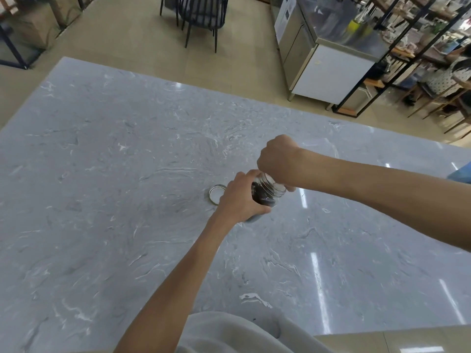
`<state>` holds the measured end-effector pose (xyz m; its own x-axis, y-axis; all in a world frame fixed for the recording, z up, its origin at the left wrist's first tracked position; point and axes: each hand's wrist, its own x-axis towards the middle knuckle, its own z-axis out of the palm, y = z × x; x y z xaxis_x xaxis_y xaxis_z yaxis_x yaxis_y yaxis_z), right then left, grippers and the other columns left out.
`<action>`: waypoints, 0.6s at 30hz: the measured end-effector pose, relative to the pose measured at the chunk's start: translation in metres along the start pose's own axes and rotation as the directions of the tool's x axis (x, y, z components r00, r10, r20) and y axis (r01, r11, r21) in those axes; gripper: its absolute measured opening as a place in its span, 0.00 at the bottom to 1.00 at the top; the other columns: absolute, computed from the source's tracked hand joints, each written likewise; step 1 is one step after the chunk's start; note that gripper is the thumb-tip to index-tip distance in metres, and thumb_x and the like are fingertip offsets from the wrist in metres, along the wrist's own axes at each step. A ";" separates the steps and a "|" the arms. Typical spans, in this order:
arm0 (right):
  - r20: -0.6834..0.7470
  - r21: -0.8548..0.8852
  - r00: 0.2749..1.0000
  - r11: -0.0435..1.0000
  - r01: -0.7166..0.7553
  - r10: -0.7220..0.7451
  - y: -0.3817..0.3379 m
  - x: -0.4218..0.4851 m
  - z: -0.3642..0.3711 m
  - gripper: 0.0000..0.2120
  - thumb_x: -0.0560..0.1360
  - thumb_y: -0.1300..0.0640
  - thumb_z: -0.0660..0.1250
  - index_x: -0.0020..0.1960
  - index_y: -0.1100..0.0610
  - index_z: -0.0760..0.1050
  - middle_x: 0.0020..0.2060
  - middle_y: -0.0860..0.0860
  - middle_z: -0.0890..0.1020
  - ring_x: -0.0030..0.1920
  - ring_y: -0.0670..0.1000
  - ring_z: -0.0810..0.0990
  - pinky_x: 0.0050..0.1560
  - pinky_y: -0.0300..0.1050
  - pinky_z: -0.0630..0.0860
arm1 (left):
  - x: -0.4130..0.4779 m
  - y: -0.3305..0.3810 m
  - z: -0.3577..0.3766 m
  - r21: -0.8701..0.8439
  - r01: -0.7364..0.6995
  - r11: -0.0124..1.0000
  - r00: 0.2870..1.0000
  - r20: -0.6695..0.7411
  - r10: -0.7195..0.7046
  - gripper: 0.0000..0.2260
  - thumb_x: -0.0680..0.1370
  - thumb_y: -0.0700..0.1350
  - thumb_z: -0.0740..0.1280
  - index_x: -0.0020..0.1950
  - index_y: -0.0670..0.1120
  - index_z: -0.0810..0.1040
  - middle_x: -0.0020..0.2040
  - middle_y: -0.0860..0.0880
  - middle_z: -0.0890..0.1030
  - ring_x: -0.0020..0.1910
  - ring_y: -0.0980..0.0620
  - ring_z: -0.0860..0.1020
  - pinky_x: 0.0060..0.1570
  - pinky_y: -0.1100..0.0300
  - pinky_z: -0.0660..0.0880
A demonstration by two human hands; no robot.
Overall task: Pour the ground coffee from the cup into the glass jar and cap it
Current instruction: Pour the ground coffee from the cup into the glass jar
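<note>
Both curled: left hand [239,200] grips jar [262,197], right hand [277,159] fisted above.

No legible txt; paper notice [284,19] on steel cabinet [298,47] prob. printed, too blurry.

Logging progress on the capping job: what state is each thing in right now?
glass jar: uncapped, tilted, held.
ground coffee: inside the jar.
lid: off, flat on the table.
left hand: grips the jar.
right hand: curled at the jar's mouth; what it holds is unclear.
</note>
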<state>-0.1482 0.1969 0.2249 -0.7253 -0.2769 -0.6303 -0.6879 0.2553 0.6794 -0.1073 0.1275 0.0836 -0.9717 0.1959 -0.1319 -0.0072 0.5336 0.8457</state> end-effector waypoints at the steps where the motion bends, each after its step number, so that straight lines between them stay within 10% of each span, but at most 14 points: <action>1: -0.001 0.003 1.000 1.000 -0.005 0.005 0.001 0.004 0.001 0.15 0.69 0.49 0.77 0.52 0.50 0.77 0.34 0.46 0.73 0.41 0.48 0.74 0.32 0.38 0.66 | 0.000 0.000 0.000 0.000 0.003 1.000 1.000 0.001 -0.003 0.36 0.65 0.53 0.81 0.69 0.53 0.70 0.58 0.47 0.73 0.58 0.44 0.76 0.58 0.43 0.76; 8: 0.058 0.079 0.998 0.997 0.015 -0.020 0.007 0.012 0.002 0.19 0.64 0.44 0.79 0.36 0.51 0.69 0.31 0.45 0.73 0.29 0.45 0.68 0.25 0.38 0.62 | -0.002 -0.003 0.000 0.000 0.019 1.000 1.000 0.014 -0.019 0.39 0.65 0.52 0.81 0.73 0.54 0.67 0.61 0.46 0.72 0.60 0.44 0.75 0.61 0.43 0.75; 18: 0.039 0.174 0.999 0.985 -0.006 -0.001 0.013 0.015 0.001 0.24 0.59 0.40 0.81 0.49 0.51 0.80 0.36 0.44 0.80 0.33 0.47 0.75 0.25 0.38 0.62 | -0.003 0.000 -0.001 -0.011 0.018 1.000 0.999 0.027 -0.018 0.40 0.65 0.52 0.81 0.74 0.55 0.66 0.62 0.47 0.72 0.62 0.44 0.74 0.62 0.42 0.74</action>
<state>-0.1683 0.1971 0.2238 -0.7253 -0.2408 -0.6450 -0.6778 0.4141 0.6075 -0.1048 0.1262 0.0840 -0.9648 0.2081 -0.1609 -0.0278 0.5276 0.8490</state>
